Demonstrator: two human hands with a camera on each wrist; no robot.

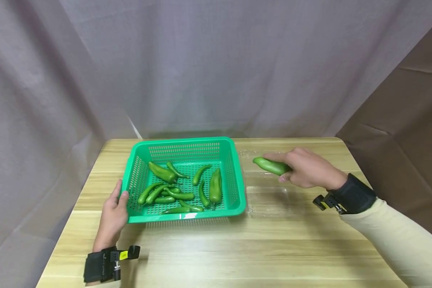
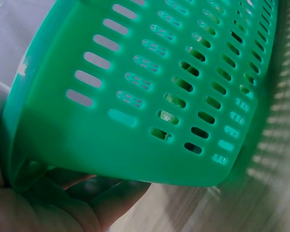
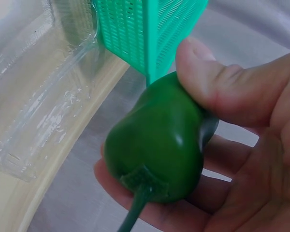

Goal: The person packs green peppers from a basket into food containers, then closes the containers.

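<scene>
The right hand (image 1: 307,170) holds a green pepper (image 1: 271,165) above a clear plastic tray (image 1: 270,200), its thumb and curled fingers (image 3: 203,72) wrapped round the fruit's stem end, the tip of the pepper pointing toward a green basket (image 1: 237,176). The left hand (image 1: 113,212) rests at the near left corner of that basket, fingers (image 2: 106,198) reaching beneath the rim and the thumb lying against the perforated wall; from the wrist view the hold looks light, though most of that hand is out of frame and how firmly it grips is hard to judge. Both wrists carry dark straps with small cameras. The light wooden surface (image 1: 237,248) bears the basket at centre left and the transparent tray just beside it on the right, the two close to touching. Pale grey cloth (image 1: 201,60) hangs behind and to the left of the surface, and brown cloth (image 1: 410,120) falls at the right. Inside the basket lie about a dozen green peppers (image 1: 180,188), long and curved, scattered across the slotted floor, with one stouter pepper near the right wall. The clear tray shows nothing in it that can be made out.
</scene>
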